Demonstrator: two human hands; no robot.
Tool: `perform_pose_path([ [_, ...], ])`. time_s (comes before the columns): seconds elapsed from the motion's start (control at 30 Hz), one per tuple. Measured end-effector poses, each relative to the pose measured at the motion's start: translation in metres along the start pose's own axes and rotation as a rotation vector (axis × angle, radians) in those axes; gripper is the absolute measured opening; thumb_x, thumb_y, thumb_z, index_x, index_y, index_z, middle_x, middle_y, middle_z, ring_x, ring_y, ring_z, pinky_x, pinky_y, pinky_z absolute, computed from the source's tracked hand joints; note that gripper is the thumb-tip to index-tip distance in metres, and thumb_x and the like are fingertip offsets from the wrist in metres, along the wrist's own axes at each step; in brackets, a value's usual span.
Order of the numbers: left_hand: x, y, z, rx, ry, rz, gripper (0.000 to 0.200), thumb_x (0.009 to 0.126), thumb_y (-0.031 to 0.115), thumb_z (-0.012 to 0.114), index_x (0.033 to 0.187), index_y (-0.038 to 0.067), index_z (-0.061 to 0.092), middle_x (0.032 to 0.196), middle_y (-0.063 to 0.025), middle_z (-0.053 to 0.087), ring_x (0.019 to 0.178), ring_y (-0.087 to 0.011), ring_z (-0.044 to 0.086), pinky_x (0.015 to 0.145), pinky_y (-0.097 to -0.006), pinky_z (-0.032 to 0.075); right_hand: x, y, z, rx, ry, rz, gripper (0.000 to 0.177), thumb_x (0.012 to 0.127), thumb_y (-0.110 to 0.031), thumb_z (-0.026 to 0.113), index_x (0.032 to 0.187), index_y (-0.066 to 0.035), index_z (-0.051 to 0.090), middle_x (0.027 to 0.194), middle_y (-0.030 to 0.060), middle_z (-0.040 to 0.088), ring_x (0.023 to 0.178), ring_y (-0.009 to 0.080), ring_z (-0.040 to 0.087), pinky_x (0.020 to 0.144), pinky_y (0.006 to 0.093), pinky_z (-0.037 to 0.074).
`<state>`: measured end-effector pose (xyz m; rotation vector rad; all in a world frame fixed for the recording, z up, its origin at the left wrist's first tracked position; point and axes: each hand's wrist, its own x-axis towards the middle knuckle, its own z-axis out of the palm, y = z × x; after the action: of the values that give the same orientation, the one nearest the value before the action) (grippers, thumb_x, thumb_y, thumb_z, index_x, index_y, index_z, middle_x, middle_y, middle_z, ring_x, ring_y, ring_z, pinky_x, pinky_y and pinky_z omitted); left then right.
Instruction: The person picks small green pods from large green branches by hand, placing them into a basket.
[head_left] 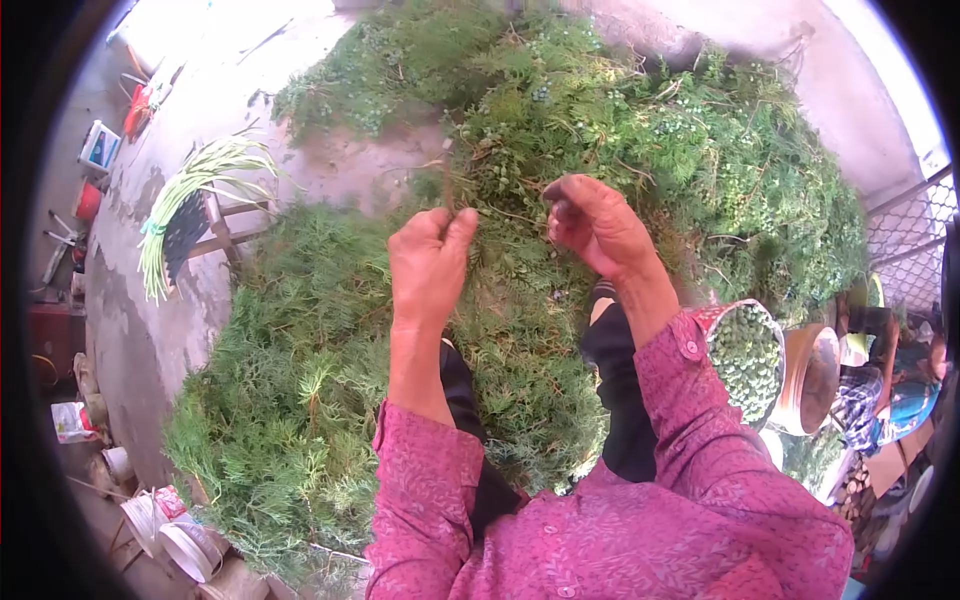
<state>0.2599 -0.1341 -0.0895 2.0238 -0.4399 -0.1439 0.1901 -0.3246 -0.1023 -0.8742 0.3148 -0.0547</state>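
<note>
My left hand (pixel 430 262) is closed in a pinch around a thin brown twig (pixel 448 180), which sticks up above the thumb and fingertips. A short gap away to the right, my right hand (pixel 600 225) has its fingers curled together, their tips dark; whatever they hold is too small to make out. Green conifer branches (pixel 300 380) lie under and around both hands. Beyond my right hand, a larger heap of branches (pixel 700 150) bears pale blue-green berries. By my right forearm stands a container (pixel 745 360) full of small green berries.
A bundle of long green stalks (pixel 200 180) lies on a small stool (pixel 225 225) at the left. White buckets (pixel 190 548) sit at the lower left. Beside the berry container is a brown pot (pixel 812 380). Wire mesh (pixel 915 240) stands at the right.
</note>
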Motion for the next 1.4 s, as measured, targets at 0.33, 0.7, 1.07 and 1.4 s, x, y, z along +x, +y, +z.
perform_pose_path([
  [0.33,0.015,-0.006,0.017,-0.328,0.189,-0.200,0.035,0.083,0.027,0.059,0.064,-0.002,0.054,0.050,0.0009,0.044,0.048,-0.0070,0.037,0.043,-0.0259,0.031,-0.004,0.015,0.021,-0.348,-0.142,-0.011,0.044,0.066,-0.019,0.076,0.102,-0.002,0.057,0.101,0.0039,0.056,0.087,0.0157,0.055,0.078,0.0277,0.045],
  [0.7,0.015,0.002,0.017,-0.371,0.288,-0.290,0.030,0.085,0.021,0.058,0.065,-0.001,0.055,0.054,0.0030,0.047,0.050,-0.0045,0.037,0.044,-0.0232,0.029,-0.014,0.021,0.043,-0.875,0.152,-0.404,0.045,0.064,-0.025,0.078,0.093,-0.001,0.054,0.072,0.0068,0.058,0.062,0.0113,0.055,0.057,0.0252,0.046],
  [1.07,0.012,0.015,0.037,-0.402,0.190,-0.252,0.027,0.084,0.019,0.058,0.066,-0.001,0.055,0.057,0.0026,0.048,0.052,-0.0046,0.038,0.045,-0.0228,0.031,0.005,0.027,0.035,-0.463,0.163,-0.325,0.049,0.068,-0.018,0.075,0.105,-0.002,0.047,0.082,0.0051,0.058,0.071,0.0094,0.055,0.061,0.0243,0.047],
  [1.4,0.012,0.018,0.038,-0.395,0.203,-0.246,0.028,0.085,0.019,0.057,0.065,0.000,0.054,0.055,0.0034,0.046,0.050,-0.0044,0.036,0.043,-0.0232,0.028,0.001,0.018,0.032,-0.446,0.128,-0.275,0.031,0.073,-0.010,0.069,0.096,-0.002,0.051,0.073,0.0033,0.057,0.063,0.0071,0.054,0.055,0.0218,0.046],
])
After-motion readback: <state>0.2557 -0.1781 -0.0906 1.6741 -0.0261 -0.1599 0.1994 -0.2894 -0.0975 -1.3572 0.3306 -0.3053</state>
